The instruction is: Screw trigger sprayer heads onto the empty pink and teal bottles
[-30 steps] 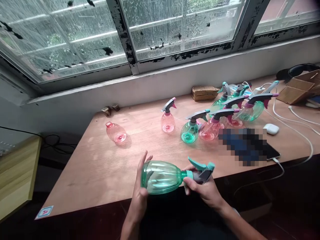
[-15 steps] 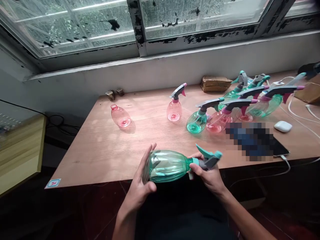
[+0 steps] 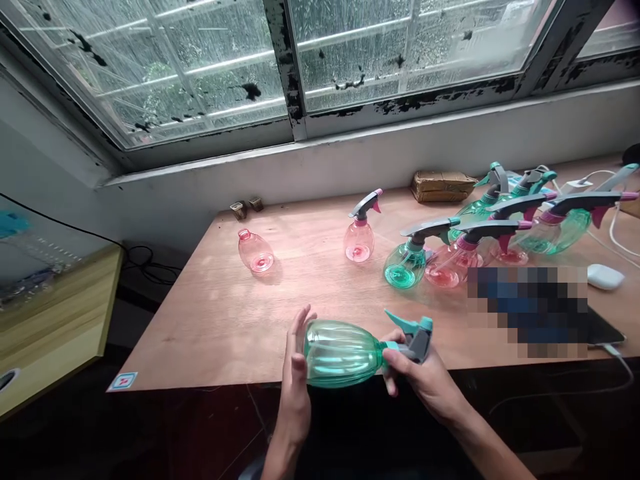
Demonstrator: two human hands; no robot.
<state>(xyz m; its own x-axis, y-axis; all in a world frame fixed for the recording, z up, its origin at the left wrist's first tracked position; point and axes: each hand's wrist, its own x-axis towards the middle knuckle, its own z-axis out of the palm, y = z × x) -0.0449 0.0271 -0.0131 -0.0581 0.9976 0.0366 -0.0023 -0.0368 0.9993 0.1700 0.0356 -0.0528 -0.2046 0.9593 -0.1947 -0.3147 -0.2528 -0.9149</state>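
Observation:
A green spray bottle (image 3: 343, 353) lies sideways in the air over the table's front edge, its grey and teal spray head (image 3: 417, 337) pointing right. My right hand (image 3: 420, 373) grips it at the neck, thumb on the near side of the collar. My left hand (image 3: 297, 373) is at the bottle's base, palm turned toward it and fingers stretched upward, not wrapped round it. A pink bottle without a spray head (image 3: 256, 252) stands tilted-looking on the table at the left. Further right is a pink spray bottle (image 3: 359, 240) with a grey and pink head.
Several green and pink spray bottles crowd the right side, among them a green one (image 3: 404, 265) in front. A partly blurred phone (image 3: 603, 327) with a cable, a white earbud case (image 3: 605, 276), a brown package (image 3: 443, 187) and two small brown pieces (image 3: 239, 211) are on the wooden table (image 3: 200, 333).
My left thumb has lifted from below to beside the bottle's base, and the left hand is more upright. The right hand keeps its hold on the neck. The camera view has shifted.

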